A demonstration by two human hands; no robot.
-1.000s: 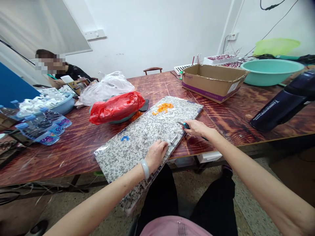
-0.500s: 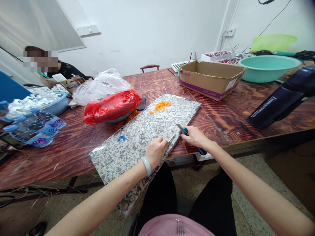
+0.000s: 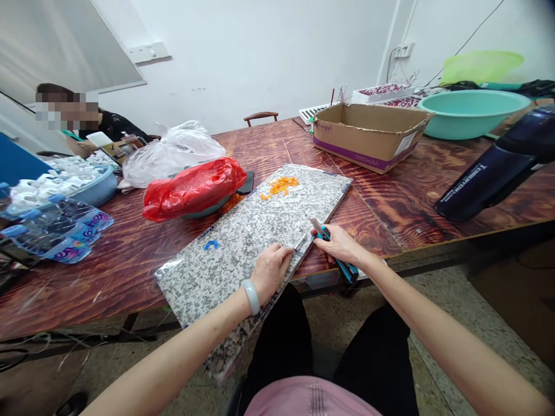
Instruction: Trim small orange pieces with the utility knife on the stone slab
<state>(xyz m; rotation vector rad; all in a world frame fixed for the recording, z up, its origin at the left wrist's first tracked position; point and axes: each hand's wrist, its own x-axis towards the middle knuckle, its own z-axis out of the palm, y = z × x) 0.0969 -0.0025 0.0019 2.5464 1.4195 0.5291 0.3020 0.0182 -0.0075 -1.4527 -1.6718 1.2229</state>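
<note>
A blue-and-black utility knife [image 3: 346, 268] with its blade out is gripped in my right hand [image 3: 338, 244], over the near right edge of a speckled grey stone-patterned board [image 3: 234, 254]. The blade points up and away to the left. My left hand [image 3: 273, 267], with a pale bangle on the wrist, pinches a thin, shiny, rod-like piece [image 3: 300, 241]; its exact kind is too small to make out. That piece reaches toward the right fingertips. Orange bits [image 3: 280, 187] lie in a small heap on the far part of the board, and a few blue pieces [image 3: 211, 245] nearer its left edge.
Left of the board sit a red plastic bag [image 3: 195, 188], a white bag [image 3: 173, 147], water bottles [image 3: 56, 231] and a blue basin [image 3: 102, 186] of white parts. A cardboard box [image 3: 368, 138], teal basin [image 3: 472, 115] and dark flask [image 3: 481, 179] stand right. A person sits far left.
The knife's handle has turned in my right hand, so more of its side shows. My left hand still pinches the thin piece, and the whole view has shifted slightly.
</note>
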